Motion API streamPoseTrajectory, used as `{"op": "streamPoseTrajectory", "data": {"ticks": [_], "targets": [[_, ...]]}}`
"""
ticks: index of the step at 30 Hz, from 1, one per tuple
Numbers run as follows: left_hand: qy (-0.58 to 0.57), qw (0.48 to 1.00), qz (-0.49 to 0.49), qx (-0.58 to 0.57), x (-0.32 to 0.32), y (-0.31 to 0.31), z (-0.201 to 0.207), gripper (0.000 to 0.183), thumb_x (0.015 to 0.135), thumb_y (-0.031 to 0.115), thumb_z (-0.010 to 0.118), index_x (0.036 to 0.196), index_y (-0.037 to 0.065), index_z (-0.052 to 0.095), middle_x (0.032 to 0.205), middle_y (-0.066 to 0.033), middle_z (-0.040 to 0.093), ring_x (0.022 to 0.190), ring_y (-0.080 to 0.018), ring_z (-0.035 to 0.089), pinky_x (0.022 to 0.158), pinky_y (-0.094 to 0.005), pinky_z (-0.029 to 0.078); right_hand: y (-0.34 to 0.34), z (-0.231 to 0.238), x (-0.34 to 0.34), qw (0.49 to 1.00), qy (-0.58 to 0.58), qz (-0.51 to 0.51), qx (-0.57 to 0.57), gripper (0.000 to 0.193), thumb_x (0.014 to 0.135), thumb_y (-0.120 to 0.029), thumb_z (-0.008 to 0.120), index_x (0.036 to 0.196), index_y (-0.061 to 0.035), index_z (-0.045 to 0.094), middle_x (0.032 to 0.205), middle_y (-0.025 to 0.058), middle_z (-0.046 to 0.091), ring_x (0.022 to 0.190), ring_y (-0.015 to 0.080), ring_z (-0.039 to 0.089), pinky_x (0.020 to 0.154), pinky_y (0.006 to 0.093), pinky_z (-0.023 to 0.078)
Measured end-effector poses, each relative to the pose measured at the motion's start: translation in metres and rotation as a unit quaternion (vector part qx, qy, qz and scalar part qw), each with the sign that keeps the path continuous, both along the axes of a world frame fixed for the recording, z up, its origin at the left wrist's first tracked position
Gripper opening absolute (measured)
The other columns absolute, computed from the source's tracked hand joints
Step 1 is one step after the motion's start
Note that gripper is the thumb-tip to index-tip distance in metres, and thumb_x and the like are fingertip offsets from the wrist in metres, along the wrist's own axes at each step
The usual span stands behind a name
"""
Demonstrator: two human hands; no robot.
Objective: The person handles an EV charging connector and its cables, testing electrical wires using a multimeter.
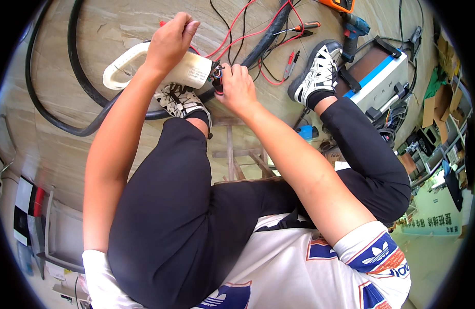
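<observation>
A white charging-gun housing (194, 71) with a looped handle (116, 69) lies across my left shoe. Colored wires (216, 72) show at its open right end. My left hand (170, 44) is closed above the housing, its fingers curled inward. Bits of red show beside that hand, but what it grips is hidden. My right hand (236, 87) is closed at the wire end, fingertips against a small dark part with a red edge (218, 88), which I cannot make out clearly.
Thick black cable (75, 67) loops at left. Red and black test probes (289, 64), a screwdriver (305, 27), a cordless drill (355, 32) and an orange meter (341, 4) lie beyond my right hand. A white metal case (389, 77) stands by my right shoe (320, 72).
</observation>
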State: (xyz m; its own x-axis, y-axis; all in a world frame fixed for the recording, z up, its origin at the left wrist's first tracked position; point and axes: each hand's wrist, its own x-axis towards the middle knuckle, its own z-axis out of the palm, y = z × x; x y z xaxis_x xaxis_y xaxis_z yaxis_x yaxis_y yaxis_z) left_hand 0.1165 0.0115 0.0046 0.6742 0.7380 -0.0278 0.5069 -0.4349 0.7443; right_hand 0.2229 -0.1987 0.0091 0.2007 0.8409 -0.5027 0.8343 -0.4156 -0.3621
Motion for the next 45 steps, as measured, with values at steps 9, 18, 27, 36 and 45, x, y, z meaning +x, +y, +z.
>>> {"op": "streamPoseTrajectory", "data": {"ticks": [9, 18, 27, 36, 45], "targets": [[-0.049, 0.877, 0.133, -0.459, -0.046, -0.031, 0.061, 0.014, 0.095, 0.011, 0.067, 0.097, -0.003, 0.064, 0.086, -0.0078, 0.071, 0.073, -0.0106, 0.065, 0.064, -0.0242, 0.051, 0.019, -0.013, 0.029, 0.992, 0.097, 0.055, -0.057, 0.074, 0.063, -0.033, 0.087, 0.119, -0.003, 0.049, 0.109, 0.0181, 0.056, 0.108, 0.0365, 0.056, 0.09, 0.0456, 0.052], [-0.059, 0.889, 0.128, -0.436, -0.069, -0.083, 0.049, 0.015, 0.09, 0.008, 0.072, 0.102, -0.001, 0.07, 0.091, -0.0086, 0.074, 0.082, -0.0132, 0.07, 0.076, -0.0276, 0.055, 0.022, -0.017, 0.037, 0.984, 0.136, 0.072, -0.089, 0.071, 0.061, -0.033, 0.087, 0.114, -0.0019, 0.052, 0.11, 0.0172, 0.062, 0.109, 0.0357, 0.056, 0.095, 0.0444, 0.049], [-0.018, 0.925, 0.122, -0.36, -0.049, -0.073, 0.048, 0.021, 0.09, 0.014, 0.072, 0.106, 0.001, 0.073, 0.087, -0.0078, 0.076, 0.079, -0.0118, 0.071, 0.072, -0.0257, 0.055, 0.026, -0.018, 0.038, 0.987, 0.144, 0.015, -0.067, 0.063, 0.059, -0.027, 0.084, 0.109, -0.0024, 0.055, 0.102, 0.0195, 0.066, 0.102, 0.0384, 0.061, 0.091, 0.045, 0.051], [-0.047, 0.928, 0.083, -0.361, -0.028, -0.03, 0.019, 0.025, 0.092, 0.013, 0.071, 0.111, -0.003, 0.07, 0.095, -0.0082, 0.075, 0.083, -0.0121, 0.07, 0.077, -0.0256, 0.055, 0.069, 0.007, 0.074, 0.966, 0.197, -0.046, -0.158, 0.07, 0.057, -0.028, 0.085, 0.115, 0.0022, 0.057, 0.101, 0.0198, 0.07, 0.095, 0.0325, 0.069, 0.087, 0.039, 0.054], [-0.145, 0.893, 0.097, -0.415, -0.019, 0.001, -0.003, 0.026, 0.092, 0.014, 0.071, 0.11, -0.005, 0.069, 0.088, -0.009, 0.074, 0.081, -0.012, 0.071, 0.076, -0.0259, 0.057, 0.096, 0.03, 0.089, 0.943, 0.231, -0.084, -0.223, 0.068, 0.053, -0.035, 0.084, 0.106, 0.0026, 0.065, 0.097, 0.0177, 0.071, 0.091, 0.0297, 0.07, 0.083, 0.0374, 0.054]]}}
